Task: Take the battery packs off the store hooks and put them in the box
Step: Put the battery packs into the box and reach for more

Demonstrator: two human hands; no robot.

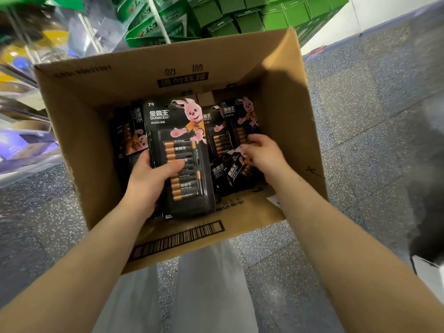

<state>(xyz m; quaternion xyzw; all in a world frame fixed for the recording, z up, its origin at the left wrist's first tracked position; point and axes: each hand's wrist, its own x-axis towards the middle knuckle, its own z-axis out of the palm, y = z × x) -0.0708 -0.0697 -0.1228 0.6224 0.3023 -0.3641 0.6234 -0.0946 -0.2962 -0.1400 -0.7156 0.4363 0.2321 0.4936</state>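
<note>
Inside the cardboard box [101,150] on the speckled floor [360,150], the left hand [149,179] clasps a large battery pack [182,150] (pink rabbit on its card) by its left edge; the right hand [262,152] curls onto smaller packs [230,169] lying near the box's right wall.

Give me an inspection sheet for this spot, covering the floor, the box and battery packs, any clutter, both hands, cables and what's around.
Surface: speckled grey floor; the box stands on it.
Job's things: open cardboard box; large battery pack held over it; more battery packs lying and leaning inside.
Clutter: nothing seen.
Grippers: left hand grips the large pack by its left edge, thumb across the front; right hand reaches among the packs at the right, grip unclear.
Cables: nothing seen.
Surroundings: green cartons stacked behind the box; blurred shelving at left; dark blurred shape at right.
</note>
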